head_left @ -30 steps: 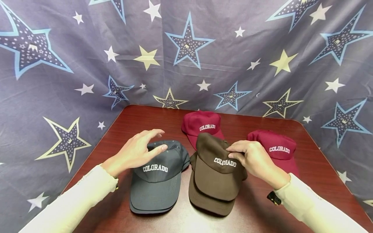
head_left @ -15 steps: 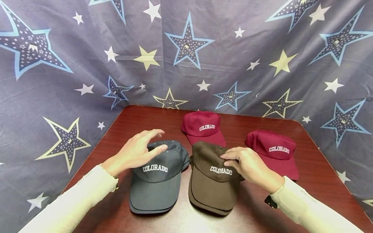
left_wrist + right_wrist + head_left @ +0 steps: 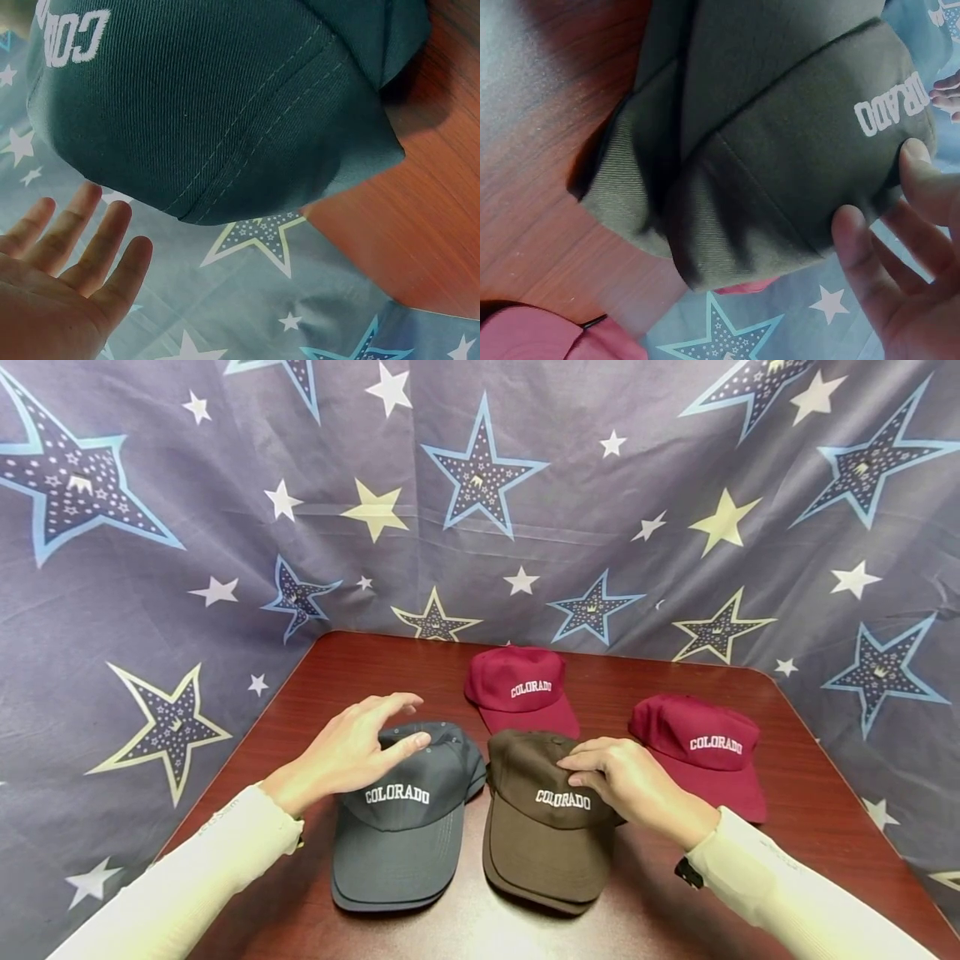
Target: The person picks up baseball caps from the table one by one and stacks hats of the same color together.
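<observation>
A grey cap (image 3: pixel 397 852) lettered COLORADO lies brim forward on the table, and a second brim edge shows under its own. My left hand (image 3: pixel 345 752) hovers at its crown with thumb and fingers apart. In the left wrist view the straight fingers (image 3: pixel 112 247) reach up close to the crown. Right of it, a brown cap (image 3: pixel 547 852) sits nested over a lower brown cap (image 3: pixel 622 187), their brims nearly lined up. My right hand (image 3: pixel 630 785) pinches the upper cap's crown between thumb and fingertips; in the right wrist view these fingers (image 3: pixel 851 229) meet the crown's edge.
A dark red cap (image 3: pixel 517 681) lies behind the brown ones. Another dark red cap (image 3: pixel 697 739) lies to the right, beyond my right hand. The reddish-brown table (image 3: pixel 375 668) ends at a star-patterned cloth (image 3: pixel 420 552) at the back and sides.
My right hand has lowered the upper brown cap and shifted it slightly left onto the lower one, so the brims come nearly level. My left hand and the grey cap have stayed put.
</observation>
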The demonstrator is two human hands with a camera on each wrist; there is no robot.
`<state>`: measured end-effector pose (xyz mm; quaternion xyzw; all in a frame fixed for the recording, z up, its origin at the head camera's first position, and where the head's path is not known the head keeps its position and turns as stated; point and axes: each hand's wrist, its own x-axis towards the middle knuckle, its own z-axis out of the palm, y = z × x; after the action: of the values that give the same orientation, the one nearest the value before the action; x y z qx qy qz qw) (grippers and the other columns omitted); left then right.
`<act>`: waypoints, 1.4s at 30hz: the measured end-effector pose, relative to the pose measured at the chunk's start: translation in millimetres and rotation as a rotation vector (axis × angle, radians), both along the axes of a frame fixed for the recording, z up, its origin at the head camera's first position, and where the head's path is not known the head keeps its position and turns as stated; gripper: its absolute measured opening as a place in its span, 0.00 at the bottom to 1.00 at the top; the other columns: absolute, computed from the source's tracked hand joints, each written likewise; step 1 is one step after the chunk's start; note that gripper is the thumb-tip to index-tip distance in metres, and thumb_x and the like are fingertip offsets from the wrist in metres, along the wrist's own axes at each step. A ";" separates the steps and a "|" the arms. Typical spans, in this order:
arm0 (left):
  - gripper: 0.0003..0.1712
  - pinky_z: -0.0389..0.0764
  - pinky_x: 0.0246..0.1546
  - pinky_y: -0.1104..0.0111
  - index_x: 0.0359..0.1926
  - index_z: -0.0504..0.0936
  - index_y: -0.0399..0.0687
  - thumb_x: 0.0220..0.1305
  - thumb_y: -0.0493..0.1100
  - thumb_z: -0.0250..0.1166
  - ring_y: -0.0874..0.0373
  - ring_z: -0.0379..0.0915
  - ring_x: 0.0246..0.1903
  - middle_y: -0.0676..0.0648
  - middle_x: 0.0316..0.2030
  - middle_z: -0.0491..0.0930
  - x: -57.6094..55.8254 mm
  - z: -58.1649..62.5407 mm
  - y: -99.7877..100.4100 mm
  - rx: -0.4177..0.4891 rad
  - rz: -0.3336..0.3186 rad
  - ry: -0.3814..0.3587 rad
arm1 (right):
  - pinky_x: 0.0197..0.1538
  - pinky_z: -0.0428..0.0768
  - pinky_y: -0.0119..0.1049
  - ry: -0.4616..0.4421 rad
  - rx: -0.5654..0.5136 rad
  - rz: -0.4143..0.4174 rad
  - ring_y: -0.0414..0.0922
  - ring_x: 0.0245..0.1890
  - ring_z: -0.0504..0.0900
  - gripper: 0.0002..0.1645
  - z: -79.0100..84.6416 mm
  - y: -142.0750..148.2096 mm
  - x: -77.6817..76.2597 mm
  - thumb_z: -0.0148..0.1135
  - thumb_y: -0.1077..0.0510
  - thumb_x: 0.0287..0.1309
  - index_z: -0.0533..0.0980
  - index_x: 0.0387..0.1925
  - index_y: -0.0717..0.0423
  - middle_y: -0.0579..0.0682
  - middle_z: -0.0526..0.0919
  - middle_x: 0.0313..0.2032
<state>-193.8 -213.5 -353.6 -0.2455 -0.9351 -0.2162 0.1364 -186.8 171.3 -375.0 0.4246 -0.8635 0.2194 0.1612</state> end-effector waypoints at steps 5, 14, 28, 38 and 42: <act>0.35 0.72 0.49 0.55 0.60 0.70 0.65 0.57 0.75 0.54 0.59 0.71 0.50 0.52 0.51 0.77 0.8 -0.2 0.2 0.003 0.000 -0.005 | 0.45 0.79 0.37 -0.009 -0.013 0.016 0.35 0.40 0.79 0.17 -1.9 -0.7 -2.1 0.72 0.61 0.47 0.84 0.42 0.47 0.41 0.83 0.38; 0.35 0.72 0.49 0.55 0.60 0.70 0.64 0.58 0.74 0.54 0.58 0.71 0.51 0.52 0.50 0.77 1.4 -0.6 0.1 0.007 -0.004 -0.005 | 0.44 0.79 0.36 -0.023 -0.025 0.053 0.35 0.40 0.79 0.17 -3.7 -4.6 -5.5 0.72 0.60 0.48 0.83 0.43 0.47 0.40 0.83 0.39; 0.35 0.72 0.48 0.55 0.60 0.71 0.64 0.57 0.74 0.55 0.59 0.71 0.50 0.54 0.50 0.77 1.2 -2.5 -2.2 0.012 0.003 0.002 | 0.48 0.78 0.38 -0.043 -0.009 0.061 0.37 0.44 0.78 0.18 6.4 0.2 -7.5 0.71 0.56 0.50 0.82 0.46 0.47 0.42 0.82 0.42; 0.35 0.72 0.49 0.55 0.60 0.70 0.66 0.57 0.75 0.54 0.59 0.70 0.50 0.53 0.50 0.76 0.4 -1.1 -1.4 0.009 0.006 -0.006 | 0.46 0.76 0.50 -0.082 0.043 -0.417 0.48 0.47 0.79 0.22 39.3 65.1 -41.1 0.69 0.45 0.52 0.80 0.49 0.45 0.49 0.83 0.46; 0.34 0.72 0.48 0.56 0.59 0.70 0.65 0.57 0.75 0.54 0.60 0.70 0.50 0.53 0.49 0.77 0.1 -0.7 -0.7 0.007 0.002 -0.003 | 0.43 0.73 0.60 -0.220 0.155 -0.621 0.60 0.52 0.73 0.35 40.8 94.8 -49.8 0.66 0.35 0.51 0.75 0.58 0.48 0.58 0.78 0.53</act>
<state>-193.7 -214.2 -354.3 -0.2438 -0.9348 -0.2196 0.1359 -236.6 266.2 -334.2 0.1259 -0.9779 0.1380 0.0936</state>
